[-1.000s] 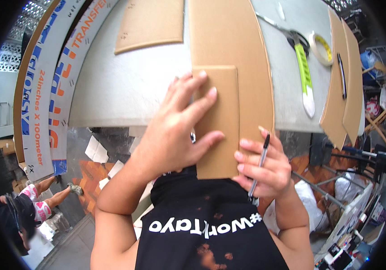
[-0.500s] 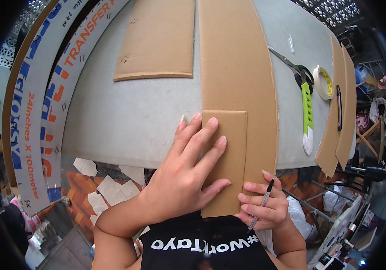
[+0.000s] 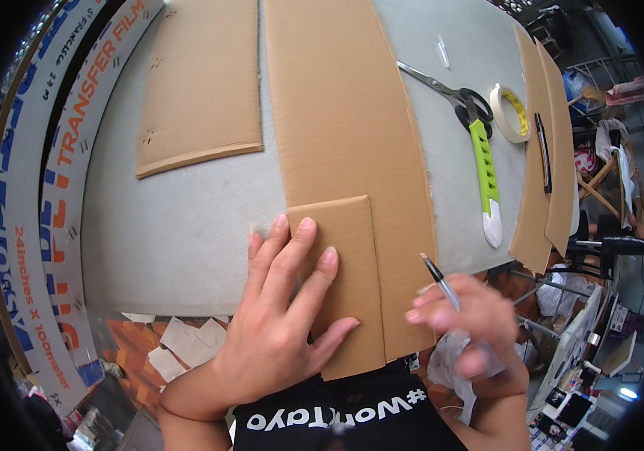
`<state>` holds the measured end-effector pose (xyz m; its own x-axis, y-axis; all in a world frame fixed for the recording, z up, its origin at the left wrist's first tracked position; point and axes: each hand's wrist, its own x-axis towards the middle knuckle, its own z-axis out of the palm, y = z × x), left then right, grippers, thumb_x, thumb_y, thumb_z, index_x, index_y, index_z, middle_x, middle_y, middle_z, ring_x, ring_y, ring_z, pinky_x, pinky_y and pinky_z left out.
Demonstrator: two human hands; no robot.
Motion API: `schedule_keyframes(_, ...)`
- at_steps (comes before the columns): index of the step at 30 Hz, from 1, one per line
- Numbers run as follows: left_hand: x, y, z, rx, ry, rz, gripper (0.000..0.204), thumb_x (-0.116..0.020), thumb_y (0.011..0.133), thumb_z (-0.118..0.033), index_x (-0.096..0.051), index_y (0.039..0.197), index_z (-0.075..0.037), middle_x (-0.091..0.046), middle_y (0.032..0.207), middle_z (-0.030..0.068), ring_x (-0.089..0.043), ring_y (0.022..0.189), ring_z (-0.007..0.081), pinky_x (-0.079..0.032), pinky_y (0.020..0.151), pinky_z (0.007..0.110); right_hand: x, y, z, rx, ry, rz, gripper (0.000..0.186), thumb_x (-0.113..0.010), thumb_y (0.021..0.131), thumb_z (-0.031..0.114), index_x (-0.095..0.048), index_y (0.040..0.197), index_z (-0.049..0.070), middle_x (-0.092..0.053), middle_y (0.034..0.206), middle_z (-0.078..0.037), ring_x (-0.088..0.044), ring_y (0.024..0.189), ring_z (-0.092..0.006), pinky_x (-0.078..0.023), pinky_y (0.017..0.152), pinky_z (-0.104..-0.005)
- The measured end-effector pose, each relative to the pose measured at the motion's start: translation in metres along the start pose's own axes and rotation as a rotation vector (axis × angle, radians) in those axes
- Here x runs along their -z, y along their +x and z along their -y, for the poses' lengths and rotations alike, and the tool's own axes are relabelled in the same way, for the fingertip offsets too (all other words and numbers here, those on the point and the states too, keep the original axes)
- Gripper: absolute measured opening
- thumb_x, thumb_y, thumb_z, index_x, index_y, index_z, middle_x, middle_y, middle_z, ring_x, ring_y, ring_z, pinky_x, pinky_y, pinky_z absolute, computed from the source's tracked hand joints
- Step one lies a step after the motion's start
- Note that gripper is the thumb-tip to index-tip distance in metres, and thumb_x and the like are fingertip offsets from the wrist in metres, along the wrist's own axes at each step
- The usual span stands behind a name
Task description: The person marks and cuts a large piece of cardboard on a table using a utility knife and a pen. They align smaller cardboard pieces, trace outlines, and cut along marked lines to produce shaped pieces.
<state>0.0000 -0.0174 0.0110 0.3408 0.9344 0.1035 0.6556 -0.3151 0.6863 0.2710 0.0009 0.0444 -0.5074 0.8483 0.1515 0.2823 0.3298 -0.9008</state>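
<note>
A small rectangular piece of cardboard (image 3: 352, 255) lies on the near end of a long cardboard strip (image 3: 344, 98), their left edges roughly in line. My left hand (image 3: 277, 301) rests flat over the small piece with its fingers spread, pressing it down. In my right hand (image 3: 480, 316), just beyond the strip's right edge, is a clear-barrelled pen with a dark tip (image 3: 444, 284). The pen's point is over the strip, right of the small piece; whether it touches is unclear. Motion blurs the right fingers.
Scissors (image 3: 427, 76), a green-and-white cutter (image 3: 485, 169), a tape roll (image 3: 501, 124) and a black marker (image 3: 543, 154) lie to the right, by narrow cardboard pieces (image 3: 559, 135). Another cardboard panel (image 3: 202, 83) lies far left on the grey table (image 3: 164, 248). Long printed boxes (image 3: 63, 218) stand at left.
My right hand has left the cardboard's near right edge and moved right, tilting the pen tip toward the strip. The left hand keeps its place on the small piece; the whole view has shifted.
</note>
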Motion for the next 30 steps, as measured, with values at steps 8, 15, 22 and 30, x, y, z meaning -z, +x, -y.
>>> schedule_keyframes(8, 0.004, 0.001, -0.001, 0.0, 0.005, 0.028, 0.076, -0.093, 0.074, -0.026, -0.062, 0.138, 0.001, -0.041, 0.158, 0.0303, -0.037, 0.148, 0.0547, -0.029, 0.12, 0.067, -0.009, 0.094, -0.012, -0.079, 0.341, -0.219, 0.036, -0.072, 0.102, 0.034, -0.072, 0.099, -0.002, -0.07, 0.08, -0.009, -0.067, 0.074, -0.0125, -0.052, 0.066, -0.0277)
schedule_keyframes(15, 0.006, 0.0, 0.001, 0.0, -0.022, 0.045, 0.075, -0.091, 0.077, -0.029, -0.061, 0.139, 0.001, -0.042, 0.156, 0.0322, -0.037, 0.147, 0.0565, -0.028, 0.119, 0.068, -0.036, 0.139, -0.008, -0.291, 0.135, 0.006, 0.006, -0.072, 0.097, 0.003, -0.069, 0.096, -0.002, -0.07, 0.086, -0.003, -0.064, 0.079, -0.0067, -0.05, 0.069, -0.0217)
schedule_keyframes(22, 0.002, 0.0, 0.004, -0.025, -0.026, 0.038, 0.075, -0.09, 0.079, -0.033, -0.062, 0.139, 0.002, -0.045, 0.153, 0.0338, -0.038, 0.146, 0.0578, -0.028, 0.119, 0.069, -0.04, 0.141, -0.008, -0.298, 0.095, 0.037, 0.007, -0.073, 0.096, 0.004, -0.07, 0.095, -0.002, -0.07, 0.083, -0.002, -0.063, 0.074, -0.0064, -0.049, 0.065, -0.0208)
schedule_keyframes(30, 0.004, 0.0, 0.002, -0.008, -0.009, 0.051, 0.077, -0.092, 0.076, -0.031, -0.061, 0.138, 0.003, -0.044, 0.154, 0.0348, -0.038, 0.146, 0.0579, -0.029, 0.118, 0.07, -0.032, 0.145, -0.012, -0.048, -0.136, 0.078, 0.006, -0.073, 0.091, 0.001, -0.07, 0.087, -0.003, -0.069, 0.075, -0.007, -0.061, 0.067, -0.0101, -0.046, 0.06, -0.0252)
